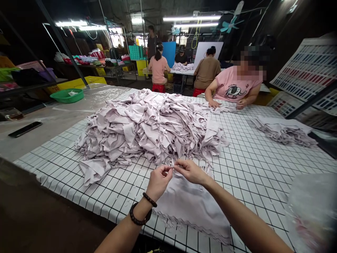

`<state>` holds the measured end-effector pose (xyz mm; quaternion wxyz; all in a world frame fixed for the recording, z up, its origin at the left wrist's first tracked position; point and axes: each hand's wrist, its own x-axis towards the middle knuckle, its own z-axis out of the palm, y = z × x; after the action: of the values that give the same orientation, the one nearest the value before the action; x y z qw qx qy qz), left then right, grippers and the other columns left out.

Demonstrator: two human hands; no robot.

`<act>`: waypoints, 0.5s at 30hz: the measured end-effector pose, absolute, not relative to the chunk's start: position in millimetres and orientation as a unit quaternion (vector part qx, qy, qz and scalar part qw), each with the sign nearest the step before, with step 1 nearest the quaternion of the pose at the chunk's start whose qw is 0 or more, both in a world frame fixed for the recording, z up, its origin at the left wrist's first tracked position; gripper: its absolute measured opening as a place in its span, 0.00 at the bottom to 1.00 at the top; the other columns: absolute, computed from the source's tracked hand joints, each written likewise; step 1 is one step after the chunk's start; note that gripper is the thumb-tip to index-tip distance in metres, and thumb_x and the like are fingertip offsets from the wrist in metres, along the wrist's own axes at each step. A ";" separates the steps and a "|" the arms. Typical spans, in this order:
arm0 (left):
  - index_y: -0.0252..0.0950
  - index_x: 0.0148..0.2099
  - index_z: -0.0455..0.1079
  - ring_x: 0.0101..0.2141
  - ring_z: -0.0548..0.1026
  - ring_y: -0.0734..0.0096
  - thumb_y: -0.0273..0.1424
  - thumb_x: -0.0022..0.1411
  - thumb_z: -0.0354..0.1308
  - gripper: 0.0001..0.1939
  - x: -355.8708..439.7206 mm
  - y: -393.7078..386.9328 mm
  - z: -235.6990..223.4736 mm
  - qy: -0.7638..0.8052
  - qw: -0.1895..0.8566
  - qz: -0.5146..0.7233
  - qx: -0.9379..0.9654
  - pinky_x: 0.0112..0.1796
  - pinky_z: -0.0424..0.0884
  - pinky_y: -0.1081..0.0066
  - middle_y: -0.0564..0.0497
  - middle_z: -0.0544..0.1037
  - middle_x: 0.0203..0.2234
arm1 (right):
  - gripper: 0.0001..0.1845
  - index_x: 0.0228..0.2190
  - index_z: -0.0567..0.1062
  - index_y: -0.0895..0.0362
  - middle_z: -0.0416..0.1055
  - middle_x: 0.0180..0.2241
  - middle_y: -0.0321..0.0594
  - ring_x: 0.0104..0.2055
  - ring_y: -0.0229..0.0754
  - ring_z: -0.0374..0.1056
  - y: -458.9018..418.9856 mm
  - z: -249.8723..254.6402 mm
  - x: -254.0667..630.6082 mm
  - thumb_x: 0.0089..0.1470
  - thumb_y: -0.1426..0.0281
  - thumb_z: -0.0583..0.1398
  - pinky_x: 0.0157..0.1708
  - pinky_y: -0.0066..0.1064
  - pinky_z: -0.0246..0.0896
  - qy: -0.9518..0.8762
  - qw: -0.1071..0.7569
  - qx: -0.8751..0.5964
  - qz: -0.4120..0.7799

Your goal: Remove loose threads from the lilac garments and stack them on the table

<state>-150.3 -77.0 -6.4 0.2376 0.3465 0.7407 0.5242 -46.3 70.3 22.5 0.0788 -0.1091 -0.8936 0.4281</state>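
In the head view a pale lilac garment [193,203] with a scalloped hem lies spread on the table under my forearms. Both hands meet at its far end, just in front of a big heap of the same pale fabric pieces [142,123]. Thumb and fingers of my left hand [159,181] are pinched together at a thin bit of the garment's edge. Close against it, my right hand [189,170] pinches there too. Dark beaded bracelets [140,214] circle my left wrist. The exact bit between the fingertips is too small to make out.
The table has a white checked cloth [250,161]. A co-worker in a pink shirt [237,84] handles fabric across it. A fabric stack [284,130] and a clear plastic bag [310,211] lie right; a phone [25,129] and green basin [67,95] left.
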 end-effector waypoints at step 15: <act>0.37 0.34 0.71 0.28 0.71 0.72 0.29 0.62 0.50 0.09 -146.3 -75.3 -8.7 0.777 0.099 0.418 0.460 0.31 0.65 0.73 0.51 0.76 0.29 | 0.09 0.22 0.70 0.58 0.68 0.23 0.35 0.27 0.35 0.63 72.4 24.6 -40.9 0.52 0.70 0.57 0.32 0.28 0.54 -0.923 0.096 -0.064 0.366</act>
<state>-146.3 -75.3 -8.7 0.0993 0.4597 0.7771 0.4182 -40.9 72.4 24.6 0.0957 -0.0642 -0.9234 0.3661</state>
